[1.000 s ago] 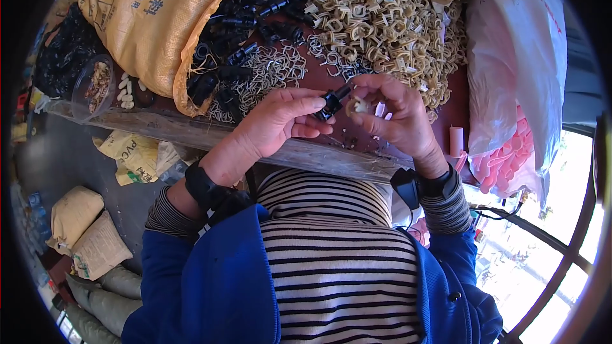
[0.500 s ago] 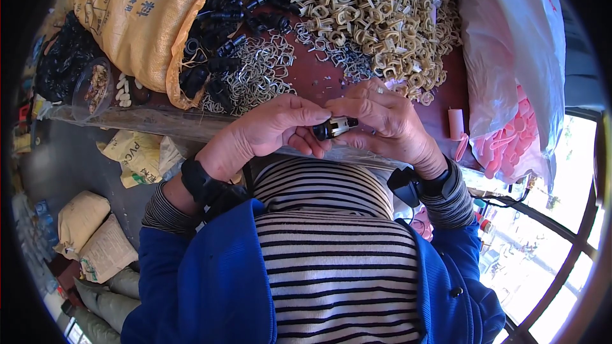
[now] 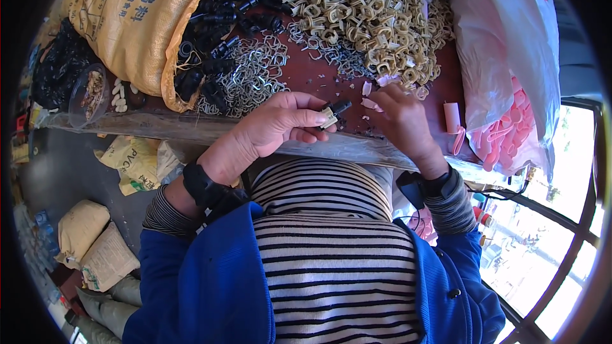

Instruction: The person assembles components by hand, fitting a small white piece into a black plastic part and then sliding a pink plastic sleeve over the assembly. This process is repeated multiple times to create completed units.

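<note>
My left hand (image 3: 284, 121) pinches a black plastic pipe fitting between thumb and fingers. A cream plastic clip (image 3: 329, 117) sits around the fitting, whose dark end (image 3: 343, 106) points up and right. My right hand (image 3: 405, 120) is apart from it, over the table by the near edge of the heap of cream clips (image 3: 376, 19). Its fingers are bent together with the tips partly hidden, so I cannot make out what they hold. Beside those fingers lie small pink scraps (image 3: 367, 89). Bent metal clips (image 3: 252, 73) are piled beyond my left hand.
An orange woven sack (image 3: 137, 25) spills black fittings (image 3: 213, 32) at the back left. Small metal pieces (image 3: 344, 60) lie by the cream heap. A white plastic bag (image 3: 497, 38) holds pink parts (image 3: 503, 130) at the right, near a pink cylinder (image 3: 452, 117). A clear tub (image 3: 89, 95) stands left.
My right hand has let go of the fitting and moved right and away, toward the cream heap. My left hand keeps the fitting, now turned with its dark end upward.
</note>
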Available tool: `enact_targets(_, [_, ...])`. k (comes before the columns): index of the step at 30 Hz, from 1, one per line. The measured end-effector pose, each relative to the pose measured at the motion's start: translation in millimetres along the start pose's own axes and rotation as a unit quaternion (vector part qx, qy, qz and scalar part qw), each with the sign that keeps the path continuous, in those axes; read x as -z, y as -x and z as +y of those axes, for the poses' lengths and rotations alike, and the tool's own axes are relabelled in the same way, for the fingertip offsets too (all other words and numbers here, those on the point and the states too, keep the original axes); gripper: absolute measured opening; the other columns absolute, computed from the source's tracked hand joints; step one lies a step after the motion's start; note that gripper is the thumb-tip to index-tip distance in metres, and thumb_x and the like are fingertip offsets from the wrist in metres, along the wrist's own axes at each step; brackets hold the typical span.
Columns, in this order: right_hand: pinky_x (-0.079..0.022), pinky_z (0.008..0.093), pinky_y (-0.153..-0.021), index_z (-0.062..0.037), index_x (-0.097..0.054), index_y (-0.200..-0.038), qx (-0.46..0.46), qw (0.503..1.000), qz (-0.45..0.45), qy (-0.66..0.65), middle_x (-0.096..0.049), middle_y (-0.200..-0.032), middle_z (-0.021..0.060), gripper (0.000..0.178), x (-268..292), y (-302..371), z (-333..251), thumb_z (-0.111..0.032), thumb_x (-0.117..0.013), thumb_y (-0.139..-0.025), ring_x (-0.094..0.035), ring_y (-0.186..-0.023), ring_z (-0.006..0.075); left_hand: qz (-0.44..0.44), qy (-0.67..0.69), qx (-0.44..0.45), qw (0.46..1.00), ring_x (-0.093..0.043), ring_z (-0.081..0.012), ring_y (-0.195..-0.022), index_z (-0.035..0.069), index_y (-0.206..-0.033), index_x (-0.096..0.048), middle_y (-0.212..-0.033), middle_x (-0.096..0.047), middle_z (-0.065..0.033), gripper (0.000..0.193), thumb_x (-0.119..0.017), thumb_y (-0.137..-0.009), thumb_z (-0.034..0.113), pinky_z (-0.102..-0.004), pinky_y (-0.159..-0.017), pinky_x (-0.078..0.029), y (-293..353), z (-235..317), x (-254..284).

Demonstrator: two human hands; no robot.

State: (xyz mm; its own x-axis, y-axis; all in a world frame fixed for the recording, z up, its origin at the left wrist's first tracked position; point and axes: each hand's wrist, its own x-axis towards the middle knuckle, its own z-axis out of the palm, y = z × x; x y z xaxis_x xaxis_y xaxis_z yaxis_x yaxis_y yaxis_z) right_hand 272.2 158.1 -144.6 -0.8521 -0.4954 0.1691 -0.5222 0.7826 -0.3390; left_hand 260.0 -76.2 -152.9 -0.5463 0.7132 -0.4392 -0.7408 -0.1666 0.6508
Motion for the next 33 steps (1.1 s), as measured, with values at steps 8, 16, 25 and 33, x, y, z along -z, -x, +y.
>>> enact_targets(8, [-0.042, 0.0366, -0.058, -0.0066, -0.049, -0.075, -0.043, 0.995, -0.038, 0.084, -0.046, -0.071, 0.0074, 0.012, -17, -7, 3, -0.014, -0.056, -0.071, -0.051, -0.071, 0.0266, 0.071, 0.065, -0.032, 0.995, -0.059, -0.0166, -0.076, 0.001, -0.099, -0.048, -0.088, -0.058, -0.0117, 0.026, -0.057, -0.075, 0.006, -0.0229, -0.066, -0.048, -4, -2, 1])
enact_targets(16, [-0.041, 0.0381, -0.059, -0.0049, -0.047, -0.078, 0.001, 0.998, 0.011, 0.068, -0.045, -0.07, 0.0099, 0.012, -18, -13, 0, -0.01, -0.056, -0.071, -0.05, -0.07, 0.0287, 0.099, 0.078, -0.052, 0.991, -0.059, -0.0168, -0.076, 0.003, -0.1, -0.047, -0.089, -0.058, -0.0099, 0.027, -0.057, -0.075, 0.006, -0.0225, -0.066, -0.048, -6, -3, 3])
enact_targets(25, [-0.044, 0.0313, -0.054, -0.0025, -0.049, -0.083, 0.002, 0.97, -0.034, -0.241, -0.051, -0.069, 0.0082, 0.015, -3, -13, -23, -0.005, -0.059, -0.072, -0.054, -0.063, 0.0223, 0.102, 0.03, -0.075, 0.992, -0.058, -0.0138, -0.075, 0.003, -0.104, -0.049, -0.089, -0.058, -0.0074, 0.029, -0.058, -0.076, 0.009, -0.0218, -0.066, -0.048, -11, -4, -2])
enact_targets(33, [-0.045, 0.0245, -0.061, 0.0003, -0.051, -0.086, -0.028, 0.946, -0.05, -0.319, -0.052, -0.076, 0.0063, 0.014, 14, -15, -32, 0.0, -0.057, -0.074, -0.055, -0.068, 0.0147, 0.074, 0.042, -0.056, 0.995, -0.058, -0.0122, -0.074, 0.002, -0.098, -0.054, -0.083, -0.059, -0.0047, 0.025, -0.06, -0.076, 0.012, -0.0221, -0.067, -0.047, -17, -7, -12])
